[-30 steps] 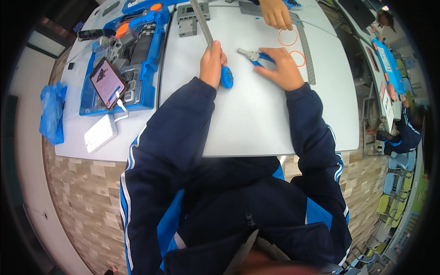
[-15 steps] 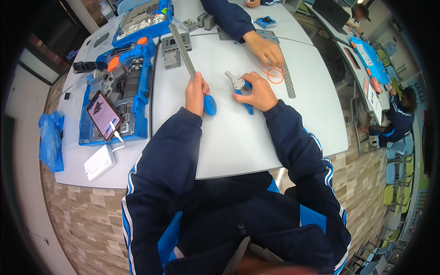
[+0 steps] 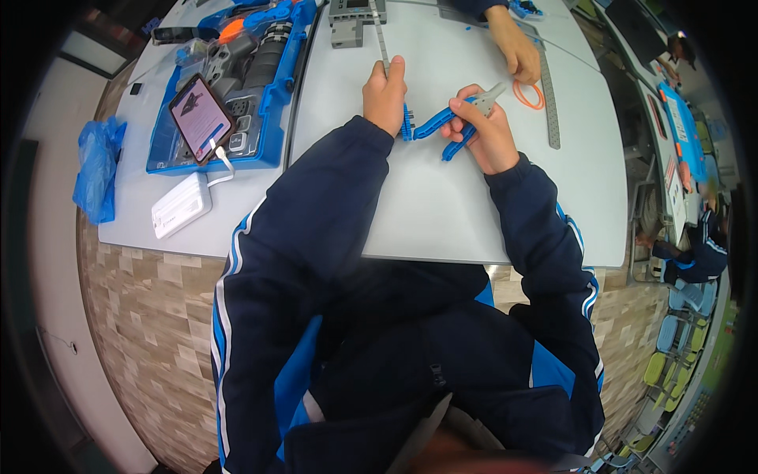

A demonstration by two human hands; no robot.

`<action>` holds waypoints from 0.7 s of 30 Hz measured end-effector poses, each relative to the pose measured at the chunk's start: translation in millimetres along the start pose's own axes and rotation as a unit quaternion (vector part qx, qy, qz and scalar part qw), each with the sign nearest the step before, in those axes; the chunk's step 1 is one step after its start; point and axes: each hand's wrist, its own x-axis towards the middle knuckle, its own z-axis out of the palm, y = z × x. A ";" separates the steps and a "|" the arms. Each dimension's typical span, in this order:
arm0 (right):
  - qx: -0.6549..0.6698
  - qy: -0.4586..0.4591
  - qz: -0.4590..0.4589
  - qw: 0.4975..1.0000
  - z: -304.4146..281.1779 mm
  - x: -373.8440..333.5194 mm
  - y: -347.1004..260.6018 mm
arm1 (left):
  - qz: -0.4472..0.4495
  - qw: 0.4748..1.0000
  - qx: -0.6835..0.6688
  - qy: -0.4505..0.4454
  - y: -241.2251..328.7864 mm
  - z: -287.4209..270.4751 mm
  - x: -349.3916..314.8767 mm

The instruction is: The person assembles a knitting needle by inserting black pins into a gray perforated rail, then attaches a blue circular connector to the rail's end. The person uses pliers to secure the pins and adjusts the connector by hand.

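Note:
My left hand (image 3: 384, 98) is closed around the lower end of a long grey perforated beam (image 3: 378, 33), which points away from me. A blue toothed gear (image 3: 407, 124) sits at the beam's near end, beside my fingers, seen nearly edge-on. Blue-handled pliers (image 3: 434, 124) with a grey head are gripped in my right hand (image 3: 491, 136). Their head points up and to the right, and one handle end reaches close to the gear; whether they touch I cannot tell.
A co-worker's hand (image 3: 517, 54) is by orange rings (image 3: 527, 95), near another grey beam (image 3: 551, 107). On the left are an open blue parts case (image 3: 271, 126), a phone (image 3: 201, 118) resting on it, and a white power bank (image 3: 181, 205). A grey module (image 3: 347, 33) stands farther back.
The pliers have turned in my right hand, their head swinging from upper left to upper right. My left hand has tilted the beam more upright, and the gear now shows edge-on. The view has shifted.

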 end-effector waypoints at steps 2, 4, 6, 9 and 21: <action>-0.043 0.007 -0.050 0.998 4.3 -2.8 3.5 | -0.004 1.000 -0.002 0.004 2.0 -0.1 -0.2; -0.102 0.011 -0.105 0.989 6.2 -6.3 5.7 | -0.002 1.000 -0.006 0.007 1.7 0.1 0.4; -0.146 0.000 -0.147 0.978 6.3 -11.3 7.0 | 0.003 1.000 -0.008 0.015 -0.5 0.3 1.3; -0.216 -0.032 -0.234 0.947 6.4 -16.6 8.5 | -0.002 1.000 0.000 0.016 -4.9 0.5 3.4; -0.518 -0.168 -0.559 0.625 25.8 -17.6 3.8 | 0.014 1.000 0.017 0.017 -4.5 2.1 4.4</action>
